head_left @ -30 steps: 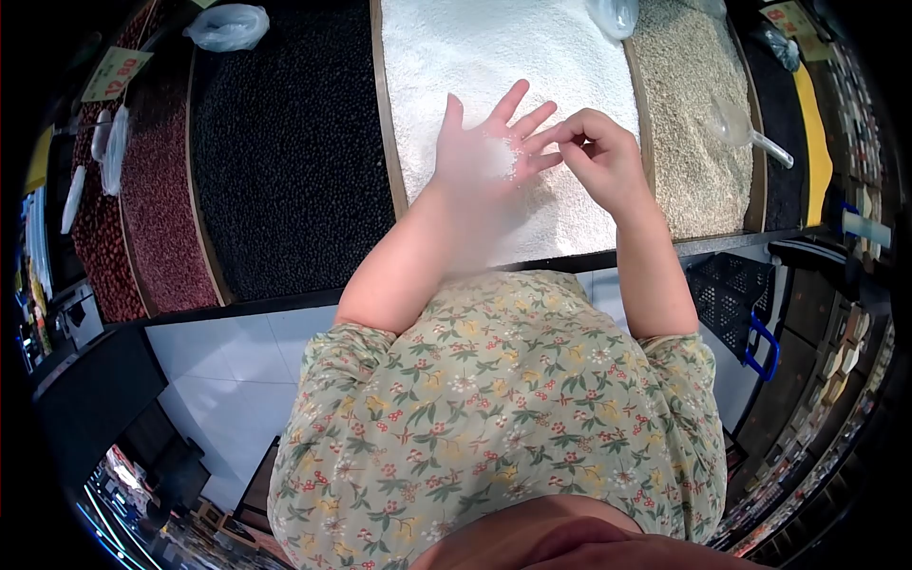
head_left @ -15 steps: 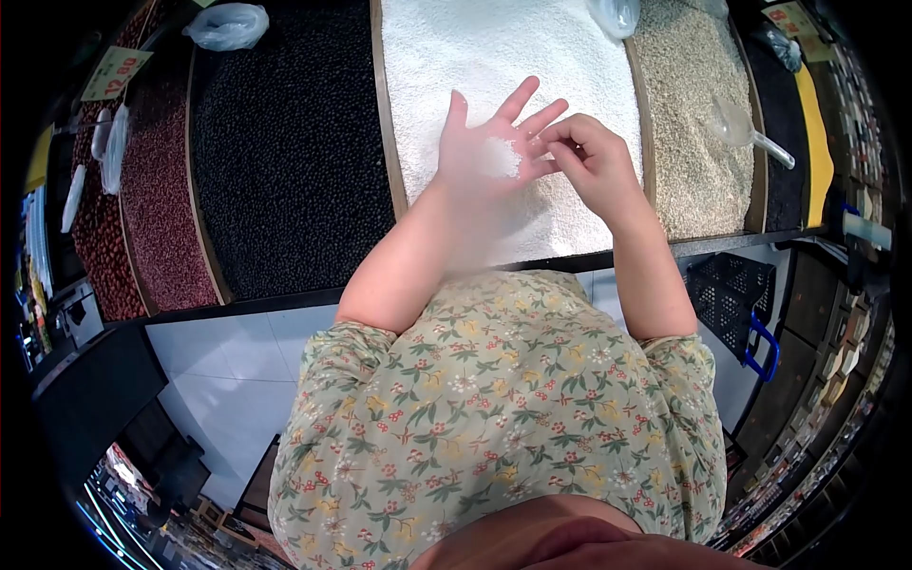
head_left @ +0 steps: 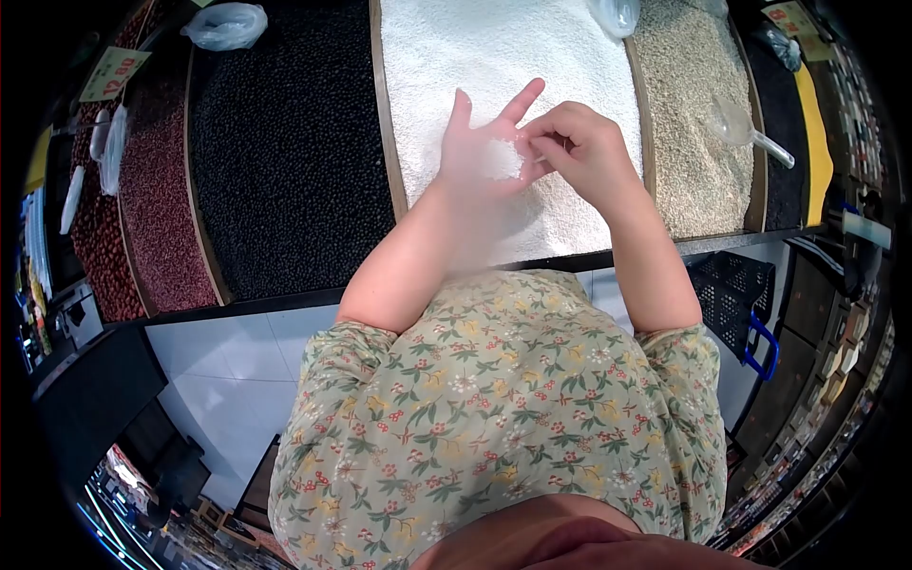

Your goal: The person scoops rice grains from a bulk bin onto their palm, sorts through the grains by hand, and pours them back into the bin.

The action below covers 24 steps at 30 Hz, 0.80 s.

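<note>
Palm up over the bin of white grains [head_left: 503,47], my left hand [head_left: 483,152] is open with its fingers spread. A small heap of white grains [head_left: 503,160] lies on its palm, and part of this hand and wrist is blurred. My right hand [head_left: 584,152] is closed in a pinch at the finger side of the left palm, its fingertips over the left fingers. What the pinch holds, if anything, is too small to make out.
Black beans [head_left: 285,152] fill the bin on the left, with red beans [head_left: 166,190] beyond. Beige grains [head_left: 693,104] lie on the right under a clear scoop [head_left: 736,123]. Plastic bags [head_left: 226,26] rest on the bins. A black basket [head_left: 730,299] stands low at the right.
My right hand has moved left from the left fingertips towards the palm, still pinched. The left hand has shifted slightly to the right, with the grains staying on it.
</note>
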Available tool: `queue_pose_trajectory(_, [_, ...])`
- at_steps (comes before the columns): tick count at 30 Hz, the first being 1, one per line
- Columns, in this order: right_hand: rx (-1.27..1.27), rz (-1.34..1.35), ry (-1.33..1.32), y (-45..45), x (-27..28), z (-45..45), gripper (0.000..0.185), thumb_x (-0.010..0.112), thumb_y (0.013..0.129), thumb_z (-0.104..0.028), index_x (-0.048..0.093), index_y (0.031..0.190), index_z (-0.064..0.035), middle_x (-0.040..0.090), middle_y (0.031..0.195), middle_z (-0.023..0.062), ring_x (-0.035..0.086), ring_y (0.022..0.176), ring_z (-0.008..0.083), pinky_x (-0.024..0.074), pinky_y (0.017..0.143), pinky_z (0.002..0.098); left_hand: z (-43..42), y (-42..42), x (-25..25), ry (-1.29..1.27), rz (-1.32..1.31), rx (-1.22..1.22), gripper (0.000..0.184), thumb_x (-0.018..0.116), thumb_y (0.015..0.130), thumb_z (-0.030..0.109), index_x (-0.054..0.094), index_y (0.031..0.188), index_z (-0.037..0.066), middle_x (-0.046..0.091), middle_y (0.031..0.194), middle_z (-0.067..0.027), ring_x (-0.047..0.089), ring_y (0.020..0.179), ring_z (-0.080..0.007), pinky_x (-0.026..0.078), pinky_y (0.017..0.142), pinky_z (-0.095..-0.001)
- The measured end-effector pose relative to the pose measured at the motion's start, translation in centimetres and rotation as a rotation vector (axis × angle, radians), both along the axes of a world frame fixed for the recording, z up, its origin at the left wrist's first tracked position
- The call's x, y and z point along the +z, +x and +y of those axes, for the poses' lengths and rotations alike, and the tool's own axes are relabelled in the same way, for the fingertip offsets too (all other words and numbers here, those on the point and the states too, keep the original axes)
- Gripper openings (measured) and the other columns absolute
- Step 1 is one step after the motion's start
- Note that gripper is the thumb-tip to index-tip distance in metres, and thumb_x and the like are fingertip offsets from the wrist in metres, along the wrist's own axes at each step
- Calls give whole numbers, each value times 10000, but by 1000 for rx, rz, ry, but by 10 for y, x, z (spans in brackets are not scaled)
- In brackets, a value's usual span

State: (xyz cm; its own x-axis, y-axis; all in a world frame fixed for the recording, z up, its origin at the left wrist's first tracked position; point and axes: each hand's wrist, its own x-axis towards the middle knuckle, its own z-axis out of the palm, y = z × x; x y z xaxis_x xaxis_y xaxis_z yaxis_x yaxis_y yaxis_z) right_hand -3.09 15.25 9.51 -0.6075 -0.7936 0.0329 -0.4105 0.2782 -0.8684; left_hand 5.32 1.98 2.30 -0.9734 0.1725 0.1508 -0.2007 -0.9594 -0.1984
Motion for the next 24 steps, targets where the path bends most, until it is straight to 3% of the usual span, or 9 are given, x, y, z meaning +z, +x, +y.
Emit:
queue_pose_trajectory(2, [15,5,28,-4,-4,-2,90,636,819,24,676,896,-1,616,837,66,657,725,157,549,593,274,0,0,-1,-38,15,-5,881,186,879,758,213,1508,142,442,1378,-172,433,1243,-325,285,1081,-502])
queue_pose_trajectory(4, [110,295,79,-8,-7,-4,93,655,816,3,679,906,-5,605,810,73,658,699,180,548,570,286,-1,0,-2,-38,18,-7,885,186,879,758,232,1503,133,462,1366,-137,447,1235,-292,300,1075,-479])
queue_pose_trajectory(8, [141,341,97,-9,-13,-7,97,662,814,-8,681,910,-9,604,806,82,660,696,195,548,569,281,-3,1,-4,-58,2,-2,887,188,879,759,240,1501,129,457,1372,-125,445,1234,-282,304,1074,-467])
queue_pose_trajectory(16, [271,618,105,-7,-6,-13,84,659,795,-34,664,876,-13,626,845,104,637,704,276,523,617,365,-6,3,-6,-94,-55,-32,884,194,881,755,257,1496,123,388,1445,-126,363,1326,-291,276,1097,-474])
queue_pose_trajectory(20, [333,658,55,-10,-1,-17,56,635,811,-28,637,864,-13,616,839,102,643,718,266,524,616,359,-5,3,-6,-104,-54,-18,877,186,890,743,255,1495,112,368,1458,-124,353,1334,-290,275,1098,-483])
queue_pose_trajectory(22, [269,338,165,-14,-3,-19,58,625,806,-9,619,863,-15,602,833,99,639,706,253,521,613,345,-3,8,10,-655,-201,87,860,179,905,719,245,1494,97,356,1464,-133,340,1344,-307,281,1092,-490])
queue_pose_trajectory(23, [242,382,140,-20,0,-22,100,634,772,-85,638,871,-70,607,833,93,620,753,281,512,655,366,-2,6,14,-676,-171,120,860,179,905,719,245,1494,97,356,1464,-133,340,1344,-307,281,1092,-490])
queue_pose_trajectory(24, [205,420,99,-22,11,-29,85,640,769,-81,635,854,-74,598,811,88,617,729,277,510,640,362,2,6,11,-628,-212,115,822,191,915,705,252,1492,122,385,1417,-132,377,1301,-286,314,1070,-472])
